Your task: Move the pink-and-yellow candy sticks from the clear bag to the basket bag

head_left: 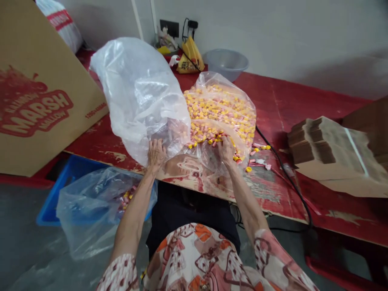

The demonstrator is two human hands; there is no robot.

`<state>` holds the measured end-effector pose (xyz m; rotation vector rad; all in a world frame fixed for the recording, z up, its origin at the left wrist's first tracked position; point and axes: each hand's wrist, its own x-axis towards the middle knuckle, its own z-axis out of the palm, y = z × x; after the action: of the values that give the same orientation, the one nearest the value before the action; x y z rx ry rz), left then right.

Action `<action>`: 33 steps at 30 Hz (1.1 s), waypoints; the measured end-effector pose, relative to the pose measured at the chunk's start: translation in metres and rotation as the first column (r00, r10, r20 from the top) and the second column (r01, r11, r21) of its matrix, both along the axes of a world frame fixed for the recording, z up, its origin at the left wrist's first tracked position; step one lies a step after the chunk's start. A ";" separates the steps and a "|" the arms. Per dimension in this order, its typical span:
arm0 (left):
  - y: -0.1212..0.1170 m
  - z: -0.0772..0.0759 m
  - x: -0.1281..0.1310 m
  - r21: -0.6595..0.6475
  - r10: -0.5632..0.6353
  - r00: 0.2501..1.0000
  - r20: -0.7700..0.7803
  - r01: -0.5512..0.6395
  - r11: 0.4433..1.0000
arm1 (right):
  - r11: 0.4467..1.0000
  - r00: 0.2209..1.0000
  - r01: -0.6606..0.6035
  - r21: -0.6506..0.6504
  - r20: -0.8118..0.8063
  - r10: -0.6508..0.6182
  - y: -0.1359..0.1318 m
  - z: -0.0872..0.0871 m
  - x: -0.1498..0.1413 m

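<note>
My left hand [157,154] is at the lower edge of a large, puffed-up clear plastic bag [136,89], its fingers bent over the film. To the right lies a second clear bag [239,95], full of small yellow and pink wrapped candies [209,107]. My right hand [226,150] reaches into this bag's near side, among the candies, with the fingers curled. Its fingertips are partly hidden, so what they pinch does not show. A few loose candies [257,150] lie on the table beyond my right hand.
A printed cardboard box [36,85] stands at left, above a blue crate [71,169] holding a plastic bag. On the red table [281,101] are a grey basin [227,62], a yellow bag [190,56], a black cable [281,161] and stacked flat cardboard [330,149].
</note>
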<state>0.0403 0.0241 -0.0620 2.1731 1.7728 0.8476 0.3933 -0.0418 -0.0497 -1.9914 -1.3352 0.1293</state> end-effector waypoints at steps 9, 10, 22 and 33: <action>-0.008 0.005 -0.005 0.001 -0.071 0.993 0.099 0.071 0.997 | 0.940 0.926 0.170 0.295 -0.374 -0.050 -0.067 -0.008 -0.055; -0.015 0.007 -0.001 0.006 -0.110 0.982 0.151 0.111 0.994 | 0.918 0.906 0.219 0.331 -0.418 -0.065 -0.069 -0.002 -0.066; -0.108 0.001 0.046 -0.140 -0.180 0.644 0.743 0.413 0.900 | 0.940 0.627 0.149 0.307 -0.764 0.150 -0.082 0.013 -0.175; -0.080 0.004 0.049 -0.154 -0.249 0.914 0.322 0.310 0.938 | 0.966 0.727 0.124 0.229 -0.683 0.069 -0.087 -0.015 -0.139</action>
<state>0.0888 -0.0563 -0.0581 1.9818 1.3018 0.8312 0.2544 -0.1285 -0.0643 -1.4990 -0.7764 0.5928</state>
